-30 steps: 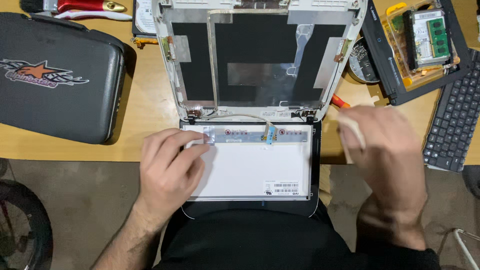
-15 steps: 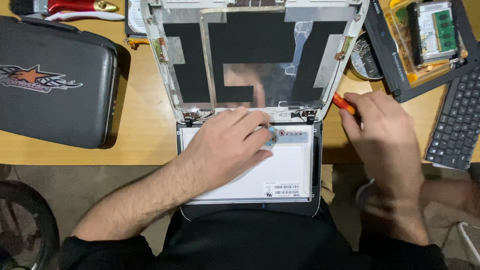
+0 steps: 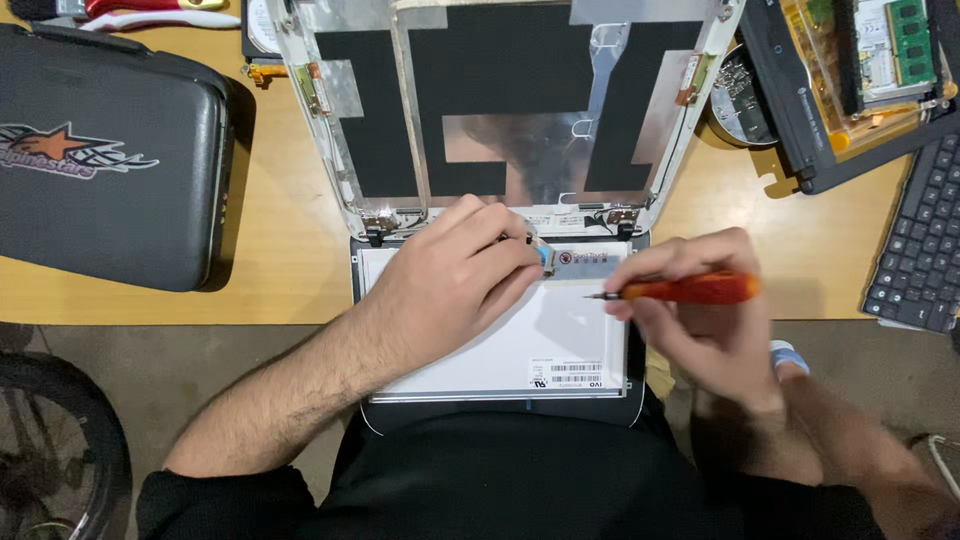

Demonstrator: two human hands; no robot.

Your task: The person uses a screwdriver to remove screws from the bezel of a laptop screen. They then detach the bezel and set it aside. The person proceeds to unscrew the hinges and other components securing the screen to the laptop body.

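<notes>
Screwdriver (image 3: 690, 289) in right hand (image 3: 705, 320), keyboard (image 3: 918, 250) nearby

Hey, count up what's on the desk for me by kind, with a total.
Screwdrivers, orange handle: 1
Laptop lid shells: 1
Screen panels: 1
Dark zip cases: 1
Keyboards: 1
Green memory modules: 1
Total: 6

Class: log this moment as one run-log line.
left hand: on screen panel connector | right hand: holds red screwdriver | lid: open
</notes>
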